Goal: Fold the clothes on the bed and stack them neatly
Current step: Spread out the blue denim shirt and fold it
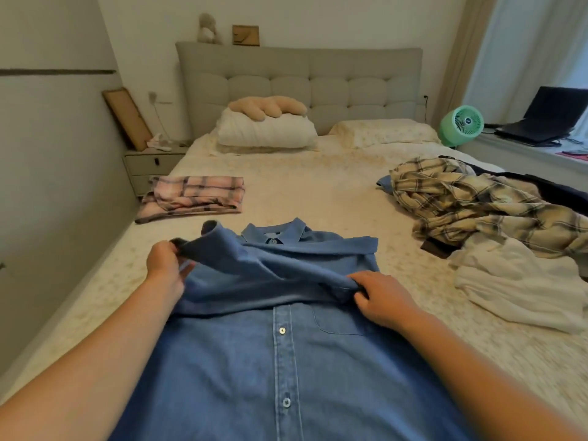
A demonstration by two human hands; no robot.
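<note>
Head-camera view down a bed [318, 192] covered in a pale patterned sheet. In the foreground, a blue denim shirt [286, 345] laid flat, front side up, buttons fastened, collar pointing toward the headboard, chest pocket on the right. Across the chest, both sleeves folded inward and overlapping. At the left edge of the shirt, the left hand [165, 268], fingers curled around the bunched fabric of a sleeve, lifting it slightly off the body of the shirt. At the right, just above the pocket, the right hand [381, 297], fingertips pinching a fold of sleeve fabric against the shirt front. Both bare forearms reaching in from the bottom corners, the shirt between them. Farther up on the left, near the bed's edge, a folded pink plaid garment [194, 197], well apart from the hands. On the right side, an unfolded heap: a cream and navy plaid shirt [477, 205] crumpled on top, a white garment [521, 288] beside it nearer the camera, dark clothing at the far right edge. At the head of the bed, a white pillow [265, 132] with a beige plush cushion [267, 106] on it, and a grey tufted headboard [299, 81]. Beyond the bed on the right, a green fan [461, 125] and a laptop [547, 116]; on the left, a nightstand [152, 163].
</note>
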